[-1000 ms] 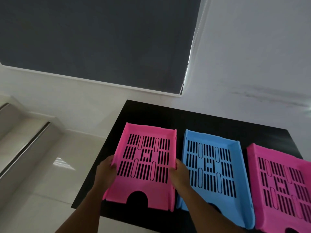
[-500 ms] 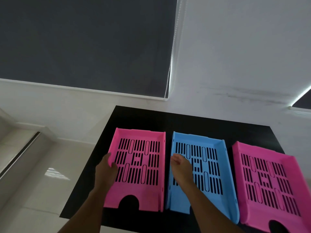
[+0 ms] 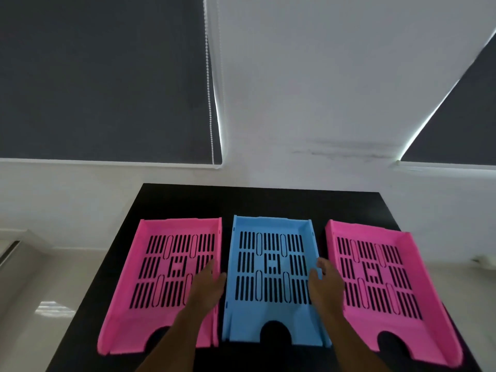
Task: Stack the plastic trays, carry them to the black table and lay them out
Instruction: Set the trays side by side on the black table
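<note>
Three slotted plastic trays lie side by side on the black table (image 3: pixel 268 201): a pink tray (image 3: pixel 126 285) on the left, a blue tray (image 3: pixel 272 228) in the middle and a second pink tray (image 3: pixel 413 267) on the right. My left hand (image 3: pixel 206 288) is at the blue tray's left wall, with its fingers lying over the left pink tray's right edge. My right hand (image 3: pixel 326 289) clasps the blue tray's right wall, thumb inside and fingers outside. All three trays rest flat, notched ends towards me.
The table stands against a white wall with dark roller blinds (image 3: pixel 107 76) above it. Pale tiled floor (image 3: pixel 53 291) lies to the left, past the table's left edge. A bare strip of tabletop runs behind the trays.
Both hands have left the left pink tray and shifted right to the sides of the blue tray. The view has turned right, so all three trays sit centred.
</note>
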The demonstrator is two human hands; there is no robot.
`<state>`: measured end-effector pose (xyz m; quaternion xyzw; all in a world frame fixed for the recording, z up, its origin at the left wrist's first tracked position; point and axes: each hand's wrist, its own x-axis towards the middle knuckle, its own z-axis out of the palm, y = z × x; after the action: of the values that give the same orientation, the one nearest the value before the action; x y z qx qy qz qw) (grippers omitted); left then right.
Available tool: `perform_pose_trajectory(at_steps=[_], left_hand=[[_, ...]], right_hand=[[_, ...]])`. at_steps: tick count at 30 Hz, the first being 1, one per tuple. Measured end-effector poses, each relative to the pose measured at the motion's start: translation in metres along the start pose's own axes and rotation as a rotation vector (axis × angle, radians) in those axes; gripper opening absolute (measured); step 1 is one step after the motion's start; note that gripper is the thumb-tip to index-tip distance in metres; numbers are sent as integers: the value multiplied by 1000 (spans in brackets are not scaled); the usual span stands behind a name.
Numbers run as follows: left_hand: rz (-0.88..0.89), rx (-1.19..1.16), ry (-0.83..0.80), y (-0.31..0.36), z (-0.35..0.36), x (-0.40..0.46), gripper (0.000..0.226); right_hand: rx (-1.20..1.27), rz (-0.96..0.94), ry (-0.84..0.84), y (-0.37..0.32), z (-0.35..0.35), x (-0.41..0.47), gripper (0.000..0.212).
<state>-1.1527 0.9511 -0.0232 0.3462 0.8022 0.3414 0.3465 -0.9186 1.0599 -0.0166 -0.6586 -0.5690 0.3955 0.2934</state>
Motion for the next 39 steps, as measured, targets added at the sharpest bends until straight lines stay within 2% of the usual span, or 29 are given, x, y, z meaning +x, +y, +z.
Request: perform_pose_trajectory(at_steps=[1, 2, 5, 7, 17, 32, 39], left_hand=[[-8, 4, -10, 0, 8, 0, 61], [-14, 3, -7, -3, 15, 2, 65], [-47, -11, 5, -8, 26, 3, 69], [-58, 22, 3, -6, 28, 2, 70], [-34, 81, -14, -5, 39, 3, 65], [19, 92, 11, 3, 48, -5, 59], [5, 68, -15, 6, 48, -5, 61]], right_hand=[[-21, 4, 6, 8, -8, -2, 29], [-61, 21, 16, 21, -12, 1, 45], [-192, 123, -25, 42, -20, 6, 72], [-177, 148, -87, 46, -24, 2, 80], [-148, 50, -175, 72, -23, 13, 72], [-113, -12, -156, 83, -19, 19, 47], [-105, -20, -172, 84, -19, 21, 46]])
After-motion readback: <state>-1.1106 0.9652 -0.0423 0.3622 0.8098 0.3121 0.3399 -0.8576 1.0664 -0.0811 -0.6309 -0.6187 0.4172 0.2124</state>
